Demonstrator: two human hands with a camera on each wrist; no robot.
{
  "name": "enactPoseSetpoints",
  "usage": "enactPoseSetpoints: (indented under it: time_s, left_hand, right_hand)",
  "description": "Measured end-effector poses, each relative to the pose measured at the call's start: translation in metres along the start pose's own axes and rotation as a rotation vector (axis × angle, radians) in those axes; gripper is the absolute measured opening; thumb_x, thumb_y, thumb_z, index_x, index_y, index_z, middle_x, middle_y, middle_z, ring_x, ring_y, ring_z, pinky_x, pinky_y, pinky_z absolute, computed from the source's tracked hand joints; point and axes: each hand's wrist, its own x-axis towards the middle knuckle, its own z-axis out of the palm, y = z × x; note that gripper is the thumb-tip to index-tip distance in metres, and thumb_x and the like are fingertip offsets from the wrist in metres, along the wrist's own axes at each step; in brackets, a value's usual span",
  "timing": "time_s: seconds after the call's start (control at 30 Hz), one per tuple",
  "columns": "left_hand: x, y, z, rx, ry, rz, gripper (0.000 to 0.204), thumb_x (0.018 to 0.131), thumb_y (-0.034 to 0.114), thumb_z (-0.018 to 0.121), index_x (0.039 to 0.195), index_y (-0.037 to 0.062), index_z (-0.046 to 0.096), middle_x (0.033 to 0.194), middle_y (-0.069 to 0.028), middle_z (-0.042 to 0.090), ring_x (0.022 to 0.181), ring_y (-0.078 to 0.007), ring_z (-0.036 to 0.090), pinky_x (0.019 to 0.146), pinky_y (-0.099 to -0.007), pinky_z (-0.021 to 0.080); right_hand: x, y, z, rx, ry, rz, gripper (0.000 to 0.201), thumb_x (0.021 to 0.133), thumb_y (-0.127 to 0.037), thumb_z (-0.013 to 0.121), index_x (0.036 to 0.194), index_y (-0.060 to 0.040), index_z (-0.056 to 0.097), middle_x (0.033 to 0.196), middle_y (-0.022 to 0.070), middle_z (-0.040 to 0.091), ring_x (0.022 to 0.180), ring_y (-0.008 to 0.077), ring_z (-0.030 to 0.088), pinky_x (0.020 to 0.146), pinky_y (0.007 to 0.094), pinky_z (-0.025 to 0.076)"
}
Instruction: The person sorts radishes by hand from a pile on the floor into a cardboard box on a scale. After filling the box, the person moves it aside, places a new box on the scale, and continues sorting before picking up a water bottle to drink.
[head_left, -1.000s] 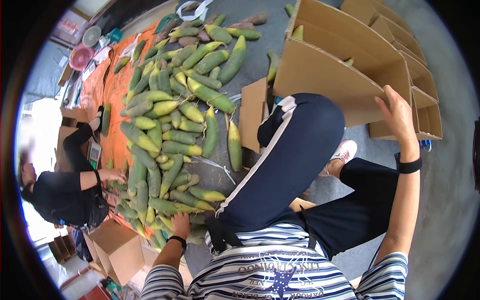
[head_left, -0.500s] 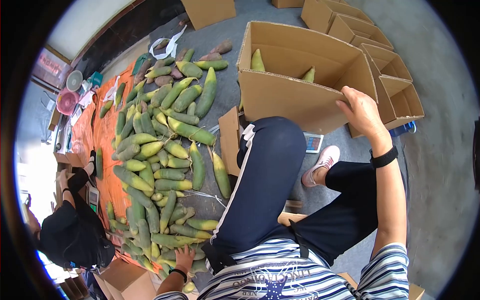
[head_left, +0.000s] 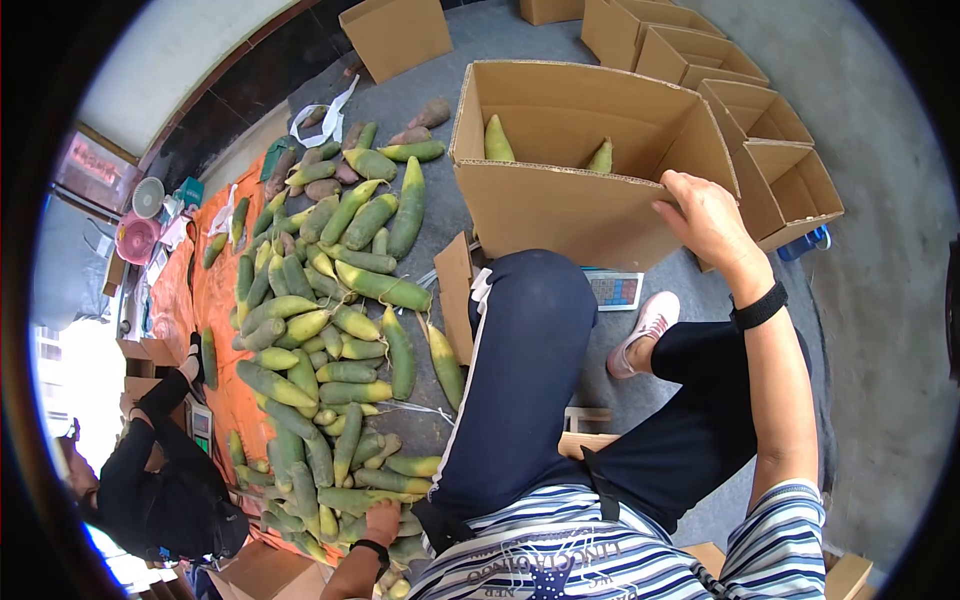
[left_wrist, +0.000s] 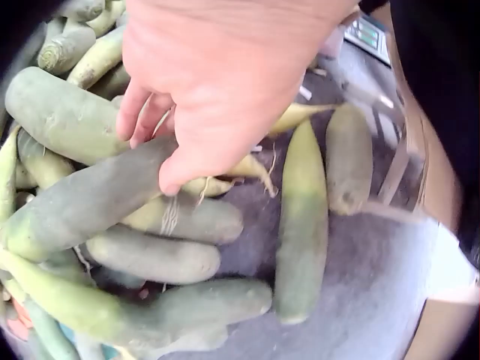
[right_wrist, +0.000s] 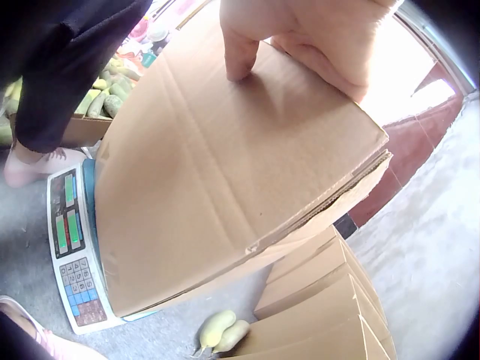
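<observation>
My left hand [left_wrist: 217, 90] is at the near end of a big heap of green radishes [head_left: 350, 372]. Its thumb and fingers grip the end of a thick green radish [left_wrist: 90, 196] lying on others. My right hand [head_left: 708, 222] holds the near rim of an open cardboard box [head_left: 560, 205], thumb on the outer wall. In the right wrist view, that box stands on a digital scale [right_wrist: 73, 251] with lit displays. Two pale green radish tips [head_left: 601, 156] show inside it; the rest of its contents is hidden behind the wall.
More open cardboard boxes [head_left: 775, 195] line the floor beyond the right hand. Two radishes [right_wrist: 219, 330] lie near them. My raised knee [head_left: 540, 300] stands between heap and scale. Another person [head_left: 170, 490] sits across the orange sheet [head_left: 222, 290], beside a second scale [head_left: 201, 425].
The head view has swung, bringing the box and scale further into sight. My right hand stays on the box rim. My left hand stays at the heap's near end.
</observation>
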Motion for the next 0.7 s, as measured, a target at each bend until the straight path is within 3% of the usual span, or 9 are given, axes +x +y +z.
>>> enactPoseSetpoints:
  time_s: [0.17,0.27,0.33,0.4,0.43,0.5,0.57,0.6,0.7]
  left_hand:
    - [-0.022,-0.004,-0.065,-0.349,0.040,-0.067,0.029,0.070,-0.002,0.065,0.097,0.0034,0.057,0.103,-0.0192,0.060,0.100,-0.0408,0.057,0.082,-0.0475,0.049]
    - [-0.022,-0.008,-0.086,-0.364,0.230,-0.020,0.026,0.074,0.004,0.063,0.099,0.0019,0.059,0.100,-0.0229,0.057,0.091,-0.0428,0.057,0.077,-0.0491,0.047]
    - [-0.009,-0.018,-0.116,-0.531,0.522,0.013,0.032,0.075,0.004,0.066,0.106,0.0011,0.059,0.103,-0.0225,0.058,0.091,-0.0409,0.058,0.082,-0.0456,0.048]
    - [0.000,-0.024,-0.155,-0.634,0.607,-0.068,0.042,0.073,0.003,0.069,0.113,0.0011,0.059,0.106,-0.0201,0.059,0.093,-0.0362,0.058,0.087,-0.0404,0.047]
    - [0.004,-0.023,-0.184,-0.758,0.593,-0.134,0.045,0.071,0.004,0.073,0.113,0.0006,0.059,0.107,-0.0156,0.060,0.098,-0.0284,0.058,0.088,-0.0381,0.045]
    - [0.003,-0.007,-0.260,-0.930,0.703,-0.120,0.044,0.075,0.000,0.068,0.118,0.0018,0.058,0.118,-0.0153,0.058,0.113,-0.0288,0.055,0.097,-0.0366,0.042]
    - [0.004,-0.002,-0.296,-0.835,0.869,-0.096,0.045,0.078,0.002,0.068,0.121,0.0022,0.057,0.120,-0.0118,0.057,0.115,-0.0240,0.053,0.097,-0.0350,0.041]
    - [-0.012,0.026,-0.385,-0.867,1.101,0.054,0.043,0.083,0.004,0.065,0.124,0.0002,0.055,0.123,-0.0119,0.057,0.117,-0.0238,0.052,0.098,-0.0350,0.041]
    - [-0.023,0.052,-0.483,-0.939,1.393,0.175,0.040,0.090,0.006,0.062,0.127,-0.0034,0.052,0.124,-0.0119,0.057,0.108,-0.0198,0.058,0.094,-0.0289,0.045]
  right_hand:
    - [0.001,0.002,-0.001,0.020,0.013,-0.004,0.019,0.081,-0.014,0.066,0.084,-0.0021,0.052,0.082,0.0147,0.063,0.082,0.0355,0.063,0.072,0.0442,0.051]
    - [-0.001,0.004,0.002,0.012,0.002,0.001,0.019,0.081,-0.014,0.067,0.084,-0.0022,0.052,0.081,0.0147,0.064,0.082,0.0352,0.064,0.072,0.0441,0.051]
    - [-0.002,0.005,0.003,0.008,0.000,0.008,0.019,0.080,-0.014,0.067,0.084,-0.0023,0.052,0.081,0.0148,0.064,0.082,0.0350,0.064,0.072,0.0440,0.051]
    - [-0.003,0.004,0.001,0.034,-0.021,-0.005,0.019,0.083,-0.015,0.064,0.085,-0.0020,0.050,0.082,0.0170,0.061,0.084,0.0376,0.061,0.072,0.0452,0.049]
    - [-0.005,0.006,0.002,0.028,-0.012,0.008,0.019,0.083,-0.015,0.064,0.085,-0.0020,0.050,0.082,0.0170,0.061,0.084,0.0376,0.061,0.072,0.0452,0.049]
    - [-0.006,0.009,0.007,0.042,0.026,-0.049,0.020,0.082,-0.014,0.065,0.084,-0.0025,0.049,0.080,0.0165,0.060,0.083,0.0372,0.061,0.071,0.0453,0.049]
    - [-0.006,0.011,0.009,0.039,0.031,-0.050,0.021,0.081,-0.014,0.066,0.083,-0.0027,0.048,0.080,0.0165,0.060,0.083,0.0367,0.061,0.070,0.0455,0.049]
    - [-0.007,0.011,0.009,0.038,0.024,-0.043,0.021,0.081,-0.014,0.066,0.083,-0.0027,0.048,0.080,0.0164,0.060,0.083,0.0366,0.061,0.070,0.0455,0.049]
    - [-0.005,0.009,0.008,0.040,0.015,-0.034,0.021,0.081,-0.014,0.066,0.084,-0.0027,0.049,0.080,0.0160,0.061,0.083,0.0363,0.062,0.071,0.0454,0.050]
